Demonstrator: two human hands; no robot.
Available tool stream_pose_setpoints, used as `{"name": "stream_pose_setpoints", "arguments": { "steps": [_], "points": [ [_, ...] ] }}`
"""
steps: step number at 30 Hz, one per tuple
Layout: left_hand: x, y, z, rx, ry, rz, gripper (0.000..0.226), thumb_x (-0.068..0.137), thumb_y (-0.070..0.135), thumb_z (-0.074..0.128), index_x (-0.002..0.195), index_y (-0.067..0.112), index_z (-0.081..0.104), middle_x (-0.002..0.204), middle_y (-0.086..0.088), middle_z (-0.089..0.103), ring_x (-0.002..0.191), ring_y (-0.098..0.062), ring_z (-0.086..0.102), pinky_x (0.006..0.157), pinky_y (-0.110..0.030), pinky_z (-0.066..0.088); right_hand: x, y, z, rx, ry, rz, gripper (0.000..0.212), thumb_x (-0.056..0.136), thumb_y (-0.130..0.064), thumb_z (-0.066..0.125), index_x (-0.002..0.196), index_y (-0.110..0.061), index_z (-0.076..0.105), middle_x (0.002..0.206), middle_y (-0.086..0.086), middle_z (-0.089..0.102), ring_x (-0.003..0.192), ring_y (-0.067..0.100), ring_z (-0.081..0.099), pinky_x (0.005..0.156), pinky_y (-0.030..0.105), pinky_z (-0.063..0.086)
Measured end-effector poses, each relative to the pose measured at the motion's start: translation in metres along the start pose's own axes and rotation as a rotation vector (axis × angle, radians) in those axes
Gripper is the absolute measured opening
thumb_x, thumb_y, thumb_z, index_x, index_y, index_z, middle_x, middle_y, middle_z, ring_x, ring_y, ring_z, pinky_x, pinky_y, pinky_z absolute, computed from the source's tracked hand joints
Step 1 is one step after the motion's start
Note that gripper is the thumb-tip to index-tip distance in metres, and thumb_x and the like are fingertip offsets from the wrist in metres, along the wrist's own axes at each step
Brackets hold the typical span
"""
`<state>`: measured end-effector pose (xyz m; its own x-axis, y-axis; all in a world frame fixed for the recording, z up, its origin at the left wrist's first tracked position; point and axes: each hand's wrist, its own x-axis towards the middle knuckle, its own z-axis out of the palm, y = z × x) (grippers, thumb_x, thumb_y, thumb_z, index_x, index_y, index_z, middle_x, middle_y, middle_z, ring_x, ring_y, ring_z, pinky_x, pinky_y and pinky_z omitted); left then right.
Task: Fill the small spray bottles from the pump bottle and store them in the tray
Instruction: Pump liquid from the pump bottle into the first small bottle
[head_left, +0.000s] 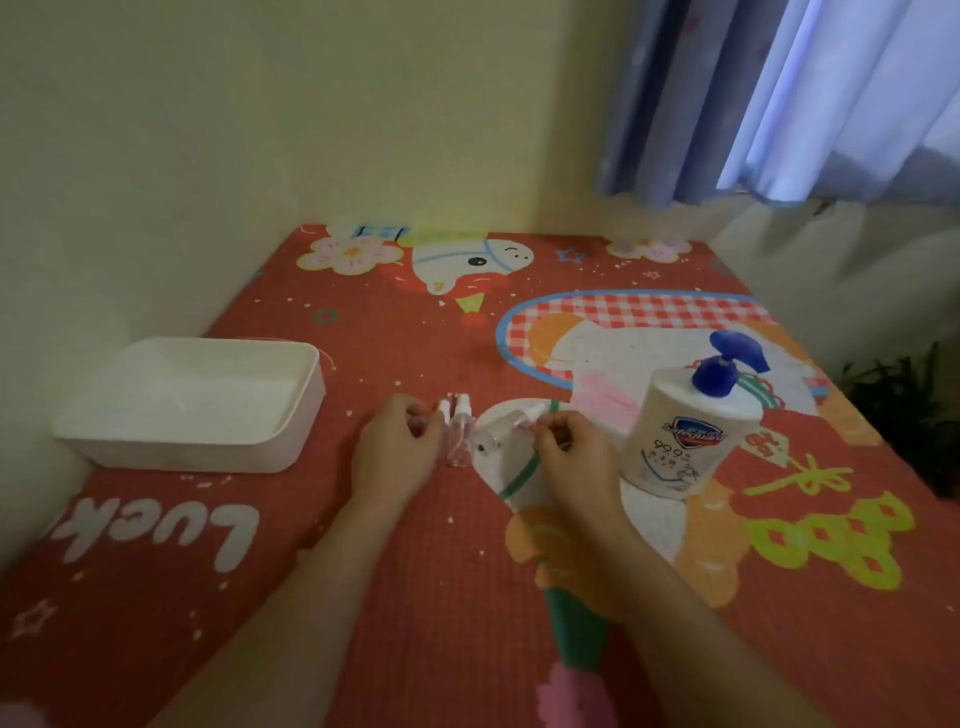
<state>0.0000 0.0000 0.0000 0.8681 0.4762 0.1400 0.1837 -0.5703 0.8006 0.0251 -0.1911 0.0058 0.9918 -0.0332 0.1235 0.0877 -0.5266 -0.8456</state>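
The right hand (574, 460) has its grip narrowed on a small clear spray bottle (501, 431), fingertips pinching near its white nozzle end; the bottle is tipped over, its base pointing toward 8 o'clock and its nozzle toward 2 o'clock. The left hand (397, 449) sits at 9 o'clock of that bottle, fingers curled inward; something small and clear seems to be in its grip, but what it holds cannot be told for certain. Between the two hands stand two upright spray bottles (457, 431) with white tops, close side by side, just beside the left fingertips and near the base of the tipped one.

At 3 o'clock of the right hand, just beside it, stands the white pump bottle (685, 441) with a blue pump head (730, 366), upright, its label facing the camera. Well apart at 9 o'clock of the left hand lies the white tray (291, 436), shallow and rectangular, against the wall.

All of it rests on a red patterned mat (426, 571) covering the counter. A blue curtain (779, 98) hangs at 1 o'clock, and dark leaves of a plant (904, 410) show at the right edge.
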Motion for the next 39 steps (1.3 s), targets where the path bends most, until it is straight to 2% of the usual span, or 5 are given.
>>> {"name": "stream_pose_setpoints", "arguments": {
  "steps": [10,16,22,34,39],
  "points": [
    [0.005,0.000,0.000,0.221,-0.095,0.046,0.036,0.091,0.054,0.054,0.092,0.019,0.061,0.080,0.003,0.066,0.077,-0.019,0.063,0.071,-0.036,0.051,-0.018,0.007,0.007,-0.053,0.064,-0.085,0.011,0.092,-0.026,0.054,0.096,-0.026,0.064,0.082,-0.016,0.065,0.074,-0.005,0.059,0.060,0.010,0.045],
    [0.006,0.006,-0.005,0.374,-0.181,0.058,0.033,0.092,0.041,0.055,0.092,0.010,0.066,0.086,-0.007,0.070,0.082,-0.027,0.065,0.067,-0.034,0.044,-0.024,0.007,0.006,-0.058,0.059,-0.111,0.011,0.092,-0.023,0.055,0.096,-0.028,0.064,0.083,-0.017,0.065,0.075,-0.006,0.060,0.063,0.011,0.048],
    [-0.007,0.000,-0.006,0.141,-0.052,0.005,0.022,0.089,0.043,0.061,0.091,0.021,0.064,0.079,0.011,0.065,0.073,-0.011,0.061,0.068,-0.032,0.052,-0.023,0.005,0.005,-0.022,0.063,-0.155,0.012,0.093,-0.026,0.053,0.098,-0.028,0.064,0.083,-0.017,0.065,0.076,-0.004,0.060,0.062,0.010,0.046],
    [-0.033,-0.023,-0.002,-0.038,0.137,0.491,0.019,0.090,0.017,0.065,0.107,0.022,0.058,0.100,0.017,0.057,0.090,-0.003,0.050,0.075,-0.028,0.045,-0.022,-0.054,0.021,0.016,-0.152,-0.249,0.034,0.090,-0.055,0.046,0.112,-0.032,0.057,0.074,-0.015,0.068,0.067,-0.002,0.066,0.065,0.027,0.059],
    [-0.036,-0.023,-0.003,-0.003,0.145,0.589,0.027,0.087,0.019,0.056,0.114,0.017,0.059,0.108,0.003,0.064,0.101,-0.008,0.049,0.084,-0.017,0.037,-0.024,-0.060,0.021,-0.045,-0.170,-0.282,0.024,0.088,-0.048,0.055,0.083,-0.027,0.063,0.064,-0.008,0.069,0.052,0.002,0.063,0.057,0.029,0.058]
  ]
}}
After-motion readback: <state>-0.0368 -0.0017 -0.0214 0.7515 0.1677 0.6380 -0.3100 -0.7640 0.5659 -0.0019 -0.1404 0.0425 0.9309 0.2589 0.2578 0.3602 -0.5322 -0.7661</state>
